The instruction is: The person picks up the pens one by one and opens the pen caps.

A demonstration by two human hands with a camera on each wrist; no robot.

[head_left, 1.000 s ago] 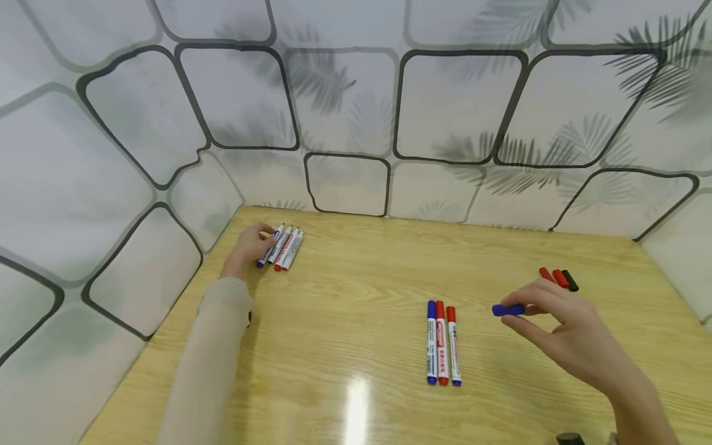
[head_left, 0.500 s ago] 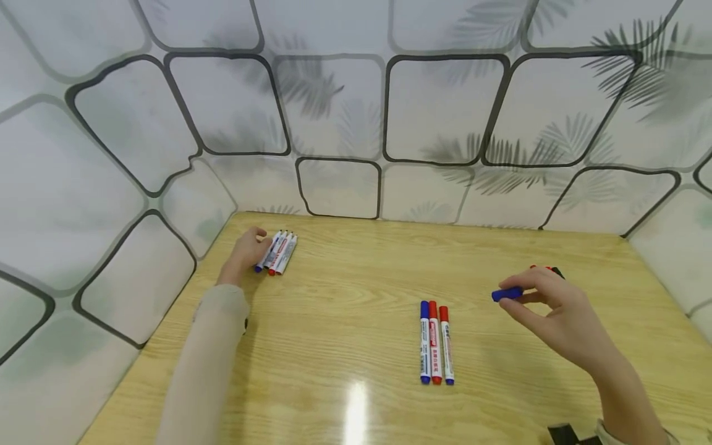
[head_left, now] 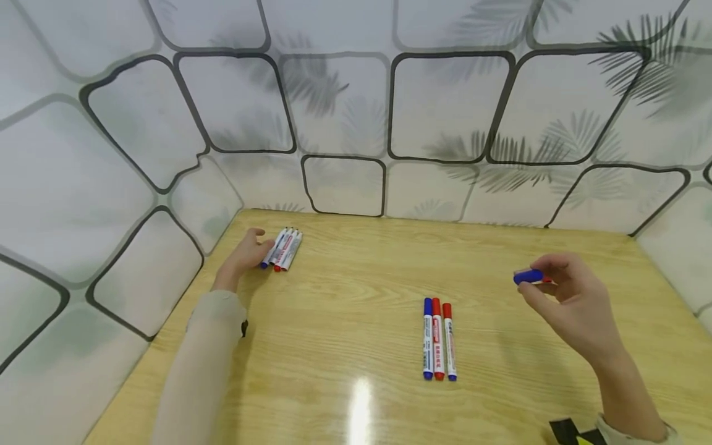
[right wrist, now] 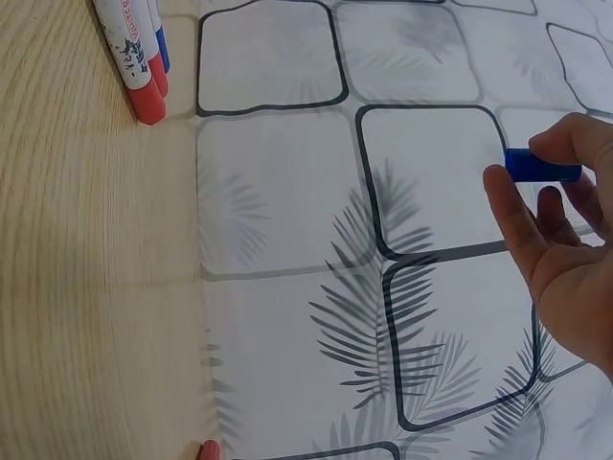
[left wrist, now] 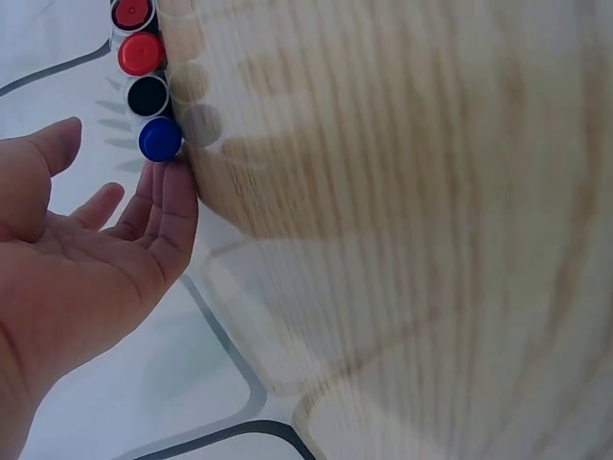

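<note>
My right hand (head_left: 567, 296) pinches a small blue marker cap (head_left: 527, 277) between thumb and fingers, lifted above the right side of the wooden table (head_left: 356, 278); the right wrist view shows the same blue cap (right wrist: 541, 166) in the fingertips. A bit of red cap (head_left: 547, 279) peeks out just behind the hand. My left hand (head_left: 245, 253) lies relaxed at the far left, fingertips touching a row of uncapped markers (head_left: 282, 249); their ends (left wrist: 146, 94) show red, black and blue beside straight fingers (left wrist: 163, 206). Three capped markers (head_left: 438, 339) lie side by side in the middle.
Patterned white panels (head_left: 345, 111) wall in the table at the back and both sides. A black item (head_left: 564, 428) sits at the near right edge by my sleeve. Bare wood lies between the marker groups.
My right hand has carried the blue cap up and back toward the far right, now covering the loose red and black caps. The left hand has stayed by its markers.
</note>
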